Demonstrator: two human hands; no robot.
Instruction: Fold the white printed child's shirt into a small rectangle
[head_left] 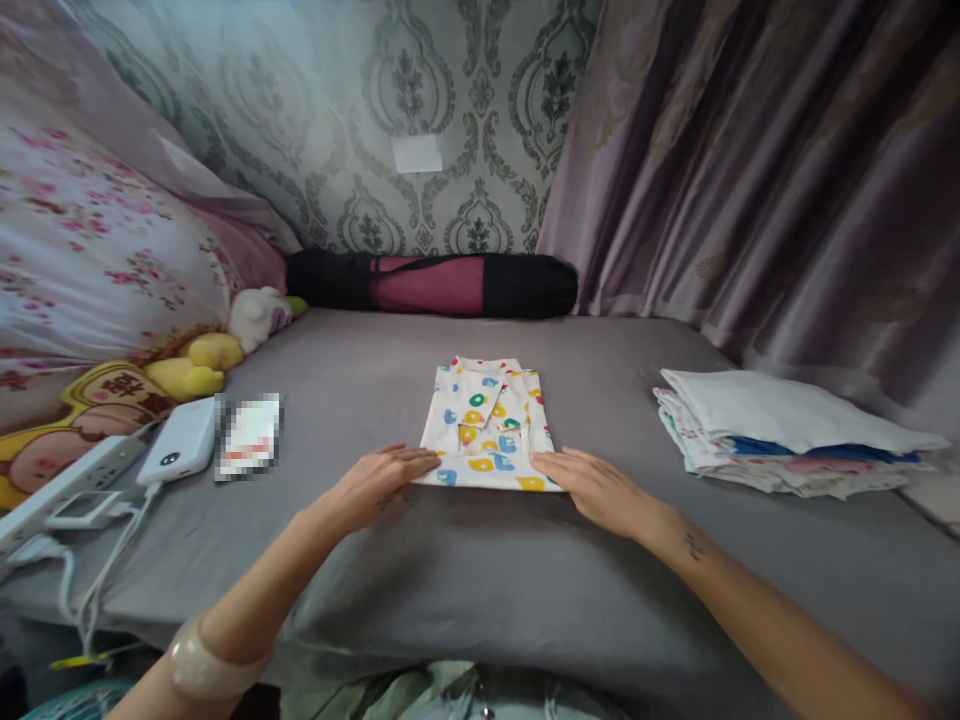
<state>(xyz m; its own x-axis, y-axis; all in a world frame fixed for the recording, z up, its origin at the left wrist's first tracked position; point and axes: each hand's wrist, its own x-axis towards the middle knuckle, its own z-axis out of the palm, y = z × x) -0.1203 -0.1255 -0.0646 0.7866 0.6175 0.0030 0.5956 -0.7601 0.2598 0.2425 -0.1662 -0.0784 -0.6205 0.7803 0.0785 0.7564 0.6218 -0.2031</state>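
Note:
A small folded garment (487, 420), white with coloured shapes, lies flat on the grey bed sheet (465, 560) in front of me. My left hand (379, 480) rests palm down at its near left corner, fingers stretched out and touching the edge. At the near right corner my right hand (600, 490) also lies flat, its fingers extended and its fingertips on the fabric. Neither hand grips anything.
A stack of folded clothes (787, 430) sits at the right by the curtain (750, 170). A black and maroon roll bag (435, 283) lies against the wall. At the left are floral pillows (90, 250), plush toys (202, 360), a white power bank (180, 440), a phone (249, 435) and a power strip (60, 490).

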